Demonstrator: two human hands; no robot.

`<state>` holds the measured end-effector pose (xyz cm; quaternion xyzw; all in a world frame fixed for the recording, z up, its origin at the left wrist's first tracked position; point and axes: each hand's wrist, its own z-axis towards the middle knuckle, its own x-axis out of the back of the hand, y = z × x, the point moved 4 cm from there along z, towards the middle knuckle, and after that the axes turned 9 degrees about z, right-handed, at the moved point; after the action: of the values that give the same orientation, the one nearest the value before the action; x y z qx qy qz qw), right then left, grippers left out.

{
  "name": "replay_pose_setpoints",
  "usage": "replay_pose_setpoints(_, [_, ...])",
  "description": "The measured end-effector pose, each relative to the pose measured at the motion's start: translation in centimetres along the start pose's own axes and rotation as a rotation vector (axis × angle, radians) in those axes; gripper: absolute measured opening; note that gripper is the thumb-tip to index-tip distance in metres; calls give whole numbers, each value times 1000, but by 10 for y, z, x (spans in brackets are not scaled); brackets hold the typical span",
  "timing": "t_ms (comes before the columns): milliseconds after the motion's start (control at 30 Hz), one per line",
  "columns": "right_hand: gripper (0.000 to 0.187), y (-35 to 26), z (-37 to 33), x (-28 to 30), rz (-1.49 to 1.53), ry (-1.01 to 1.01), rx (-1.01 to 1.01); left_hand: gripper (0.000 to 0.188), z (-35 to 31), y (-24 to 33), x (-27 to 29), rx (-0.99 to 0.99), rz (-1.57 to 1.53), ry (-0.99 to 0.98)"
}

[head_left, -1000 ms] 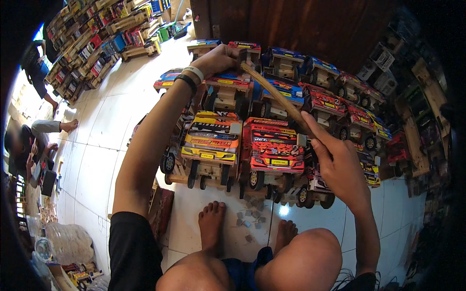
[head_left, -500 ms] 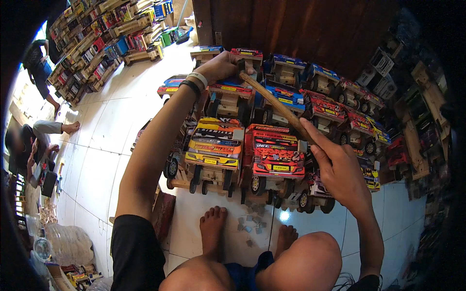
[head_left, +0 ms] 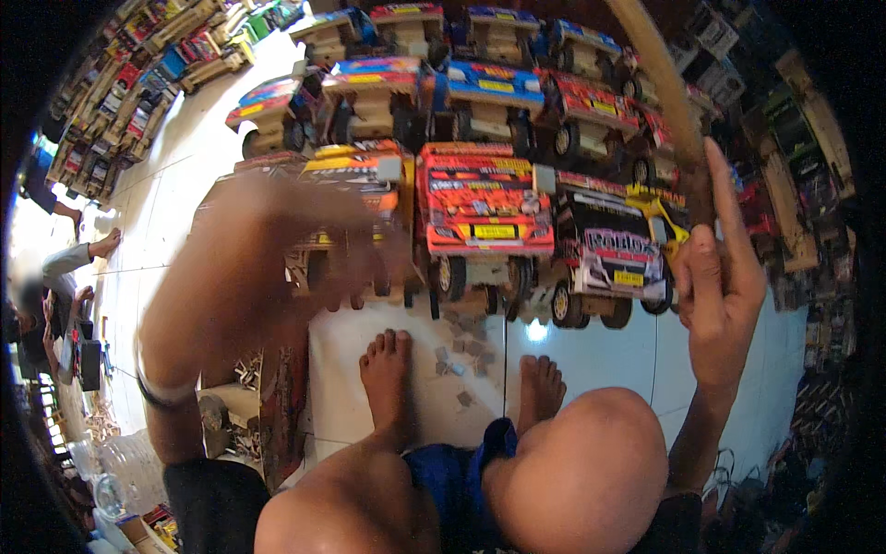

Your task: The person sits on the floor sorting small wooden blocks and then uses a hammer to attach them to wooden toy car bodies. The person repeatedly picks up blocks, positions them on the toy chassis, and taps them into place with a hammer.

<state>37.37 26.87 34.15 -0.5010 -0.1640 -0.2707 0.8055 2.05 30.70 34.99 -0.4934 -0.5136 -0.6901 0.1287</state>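
My right hand is closed round a long bare wooden stick, thumb and lower fingers wrapped on it, index finger pointing up along the shaft. The stick is plain light-brown wood, straight, unpainted; it runs from my fist up and left out of the top of view, crossing above the toy trucks. My left hand is motion-blurred, in front of the yellow-orange toy truck; can't tell if it's open, closed or touching anything. Hands well apart. Just beside that truck: a red toy truck, then a black-and-white one next to my right fist. More trucks sit in rows behind. I'm barefoot on white floor tiles, with small wood scraps between my feet.
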Motion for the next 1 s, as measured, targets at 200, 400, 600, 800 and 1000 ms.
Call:
replay_pose_setpoints(200, [55,11,-19,13,7,52,-84,27,-37,-57,-226,-22,215,-454])
replay_pose_setpoints(400, [55,9,-29,17,72,61,-133,37,-61,-91,-326,132,514,-91])
replay_pose_setpoints(600, [53,8,-41,20,115,56,-240,38,-52,-88,-315,210,414,-215])
replay_pose_setpoints(800, [54,13,-50,28,152,69,-257,27,-46,-106,-308,271,-633,-178])
replay_pose_setpoints(1000, [55,18,-50,33,151,58,-283,26,-43,-57,-214,363,-1029,-217])
